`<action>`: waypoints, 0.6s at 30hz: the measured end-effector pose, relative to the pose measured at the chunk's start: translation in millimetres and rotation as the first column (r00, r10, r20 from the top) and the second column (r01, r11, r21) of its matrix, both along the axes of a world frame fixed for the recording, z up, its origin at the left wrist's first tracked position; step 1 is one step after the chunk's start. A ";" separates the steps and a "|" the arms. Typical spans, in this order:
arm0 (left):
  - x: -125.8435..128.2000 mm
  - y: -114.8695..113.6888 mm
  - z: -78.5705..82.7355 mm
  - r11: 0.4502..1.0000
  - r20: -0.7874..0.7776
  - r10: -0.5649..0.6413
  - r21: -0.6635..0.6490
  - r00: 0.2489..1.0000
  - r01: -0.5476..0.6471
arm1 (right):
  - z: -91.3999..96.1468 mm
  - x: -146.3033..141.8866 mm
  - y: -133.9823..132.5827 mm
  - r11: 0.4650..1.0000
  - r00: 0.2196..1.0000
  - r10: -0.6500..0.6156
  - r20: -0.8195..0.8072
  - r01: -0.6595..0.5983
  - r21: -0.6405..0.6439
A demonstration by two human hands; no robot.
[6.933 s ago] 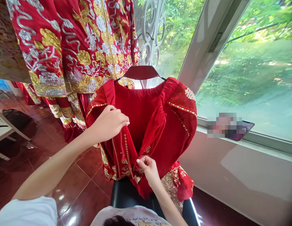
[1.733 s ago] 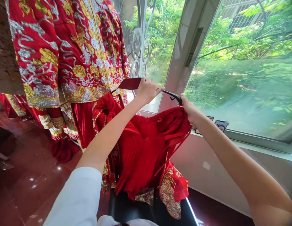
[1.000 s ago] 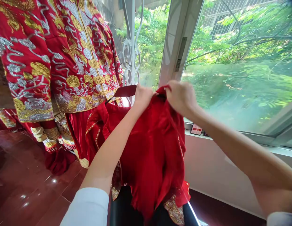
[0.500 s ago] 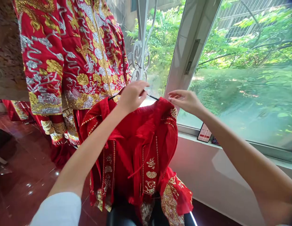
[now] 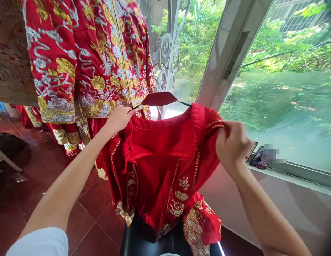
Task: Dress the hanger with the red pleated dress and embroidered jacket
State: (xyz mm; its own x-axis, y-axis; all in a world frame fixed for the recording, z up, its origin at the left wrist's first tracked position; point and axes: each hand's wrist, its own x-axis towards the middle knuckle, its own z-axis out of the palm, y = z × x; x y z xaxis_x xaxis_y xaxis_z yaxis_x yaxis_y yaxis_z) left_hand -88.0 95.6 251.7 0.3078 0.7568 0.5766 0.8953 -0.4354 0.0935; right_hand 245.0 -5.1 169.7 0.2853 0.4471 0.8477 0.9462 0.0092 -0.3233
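A red skirt with gold embroidery (image 5: 165,160) hangs by its waistband from a dark red hanger (image 5: 160,99) in front of me. My left hand (image 5: 119,118) is closed on the left end of the waistband. At the right end, my right hand (image 5: 233,146) grips the bunched red fabric. The skirt's hem drapes onto a black seat (image 5: 144,240) below.
A red jacket with heavy gold and silver embroidery (image 5: 88,57) hangs at upper left. A window with a white scroll grille (image 5: 168,60) and a sill (image 5: 301,177) runs along the right; two phones (image 5: 257,158) lie on it. Dark red floor tiles (image 5: 26,185) spread to the left.
Both hands came down off the hanger's top and moved apart to the waistband's two ends. The skirt now hangs spread flat across the hanger.
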 end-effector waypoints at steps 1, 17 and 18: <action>1.5 -0.6 -0.9 1.000 0.003 0.011 -0.004 1.000 -0.011 | -7.4 -3.6 0.9 0.999 0.999 -0.041 -0.014 0.041 0.031; 0.5 -60.6 -31.3 0.896 -0.014 0.389 0.237 0.921 -0.375 | 72.7 -2.9 29.8 0.923 0.920 0.383 0.079 -0.385 0.011; 1.1 -63.0 -37.2 0.900 -0.065 0.411 0.187 0.909 -0.394 | 79.0 -4.3 41.2 0.885 0.882 0.466 0.065 -0.463 -0.055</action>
State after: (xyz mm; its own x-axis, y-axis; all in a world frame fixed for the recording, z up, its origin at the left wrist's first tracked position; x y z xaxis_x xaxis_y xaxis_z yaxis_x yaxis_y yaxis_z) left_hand -86.9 32.7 214.5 0.0597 0.7241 0.6871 0.9982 -0.0370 -0.0477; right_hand 240.7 36.1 248.7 -0.0260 0.5442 0.8385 0.8576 0.4432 -0.2610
